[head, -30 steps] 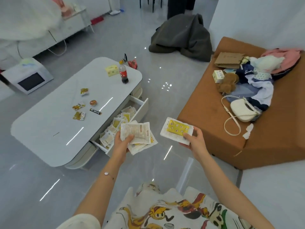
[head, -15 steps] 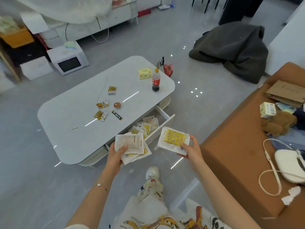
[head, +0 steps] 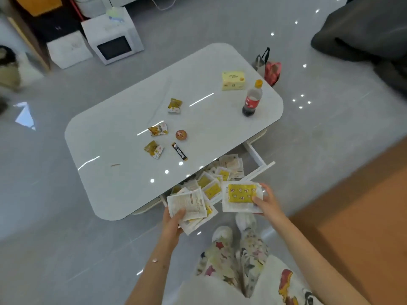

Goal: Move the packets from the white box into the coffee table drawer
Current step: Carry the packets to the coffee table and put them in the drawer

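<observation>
Standing at the coffee table [head: 123, 150], I hold the last of what I can see to move — a fanned stack of packets [head: 189, 205] gripped in my left hand [head: 174, 223], one yellow-faced packet [head: 241, 195] pinched in my right hand [head: 267, 204], both just above the open drawer [head: 261, 170]. Many flat white sachets with yellow panels already lie heaped inside it. The white box is out of view, so I cannot tell what remains there.

Even soft indoor light, pinpoint glare on glossy coffee table [head: 123, 137] and floor [head: 308, 137], wide-angle bending, soft edges
</observation>
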The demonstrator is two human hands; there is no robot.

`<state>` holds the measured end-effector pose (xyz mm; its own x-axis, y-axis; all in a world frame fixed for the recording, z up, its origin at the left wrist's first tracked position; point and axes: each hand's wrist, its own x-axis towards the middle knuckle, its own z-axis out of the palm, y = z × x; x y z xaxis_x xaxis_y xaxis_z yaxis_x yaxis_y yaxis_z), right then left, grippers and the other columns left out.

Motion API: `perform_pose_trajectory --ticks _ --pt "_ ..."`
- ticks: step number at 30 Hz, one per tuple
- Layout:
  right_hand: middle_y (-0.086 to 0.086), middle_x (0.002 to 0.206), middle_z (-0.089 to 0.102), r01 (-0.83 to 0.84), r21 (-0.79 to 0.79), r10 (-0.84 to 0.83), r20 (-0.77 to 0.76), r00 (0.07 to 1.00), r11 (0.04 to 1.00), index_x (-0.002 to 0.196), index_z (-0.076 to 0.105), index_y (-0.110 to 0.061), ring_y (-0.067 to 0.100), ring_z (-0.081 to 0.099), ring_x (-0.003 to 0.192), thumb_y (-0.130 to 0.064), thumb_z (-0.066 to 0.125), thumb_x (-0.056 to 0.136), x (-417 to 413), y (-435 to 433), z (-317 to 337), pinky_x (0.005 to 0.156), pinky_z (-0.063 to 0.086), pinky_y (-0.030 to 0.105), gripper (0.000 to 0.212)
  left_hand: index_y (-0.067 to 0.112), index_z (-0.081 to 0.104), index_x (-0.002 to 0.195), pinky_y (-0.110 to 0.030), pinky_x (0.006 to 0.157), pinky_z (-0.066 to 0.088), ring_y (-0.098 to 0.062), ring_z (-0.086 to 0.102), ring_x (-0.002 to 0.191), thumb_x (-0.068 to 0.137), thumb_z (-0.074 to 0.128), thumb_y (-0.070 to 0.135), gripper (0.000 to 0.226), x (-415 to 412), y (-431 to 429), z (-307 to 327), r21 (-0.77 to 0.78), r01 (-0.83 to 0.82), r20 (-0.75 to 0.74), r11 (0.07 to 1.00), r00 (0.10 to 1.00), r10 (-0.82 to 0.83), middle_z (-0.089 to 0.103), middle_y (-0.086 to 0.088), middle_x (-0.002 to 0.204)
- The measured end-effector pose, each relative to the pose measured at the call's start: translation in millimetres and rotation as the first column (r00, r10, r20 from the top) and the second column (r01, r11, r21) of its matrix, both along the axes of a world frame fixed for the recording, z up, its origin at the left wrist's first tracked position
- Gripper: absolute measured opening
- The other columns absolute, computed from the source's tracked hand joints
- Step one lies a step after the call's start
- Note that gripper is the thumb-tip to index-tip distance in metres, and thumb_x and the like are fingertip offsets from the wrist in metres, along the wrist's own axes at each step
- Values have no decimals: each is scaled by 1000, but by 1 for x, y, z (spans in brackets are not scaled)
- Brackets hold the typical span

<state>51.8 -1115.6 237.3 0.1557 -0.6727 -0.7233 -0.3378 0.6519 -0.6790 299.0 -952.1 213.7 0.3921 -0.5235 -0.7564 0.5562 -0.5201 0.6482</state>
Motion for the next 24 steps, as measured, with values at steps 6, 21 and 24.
perform_pose_trajectory --ticks 6,21,24 --pt "16 110 59 -197 33 199 -87 976 980 128 38 -30 15 59 82 -2 53 95 53 -56 -138 71 51 29 45 22 53 124 -41 67 58 -24 71 93 92 60 11 35 6 -16 -128 160 -145 -37 976 988 153 69 -7 112" --pt "4 117 51 -197 59 205 -270 941 979 141 34 -15 15 55 96 10 47 92 80 -159 -380 71 49 21 56 19 39 139 -52 90 52 -30 59 114 92 58 5 54 28 -56 -356 287 -464 -33 838 870 492 56 -10 131" --pt "4 125 52 -204 53 211 -293 933 977 139 37 -20 17 56 104 11 47 90 88 -165 -395 77 53 26 59 19 43 130 -41 77 56 -27 61 106 92 58 6 43 13 -75 -365 310 -456 -24 834 874 486 58 -8 124"
